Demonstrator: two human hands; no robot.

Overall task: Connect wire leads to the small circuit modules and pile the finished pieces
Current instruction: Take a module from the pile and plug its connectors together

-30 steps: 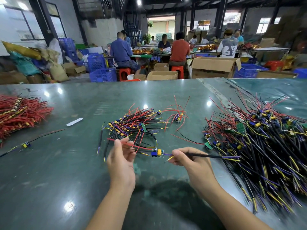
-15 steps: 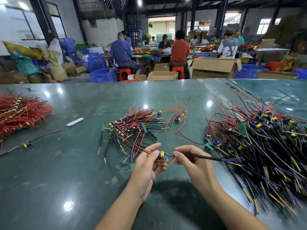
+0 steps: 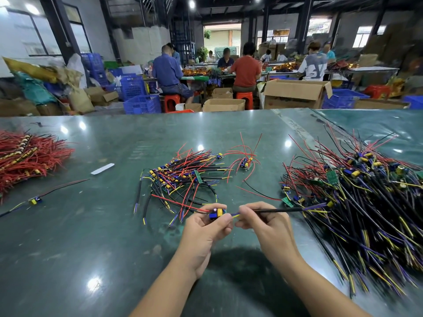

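Two hands: left hand [image 3: 207, 227] is pinching a small module [image 3: 216, 213]; right hand [image 3: 263, 221] is pinching a black lead [image 3: 281, 210] into it.
Done: finished pile [image 3: 180, 177] is lying mid-surface [image 3: 68, 236].
Left: big heap [image 3: 366, 202] is waiting, right.

Both forearms are bare, with no sleeves, gloves or jewellery showing.

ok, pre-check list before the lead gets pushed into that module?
1. Left hand grips the circuit module: ok.
2. Right hand pinches the black sleeved lead near its tip: ok.
3. Yellow and purple lead ends aimed at module: ok.
4. Ends seated in contacts: cannot tell.
5. Lead's far end clear of right-side wire heap: not ok, overlaps it.
6. Finished pile within reach: ok.
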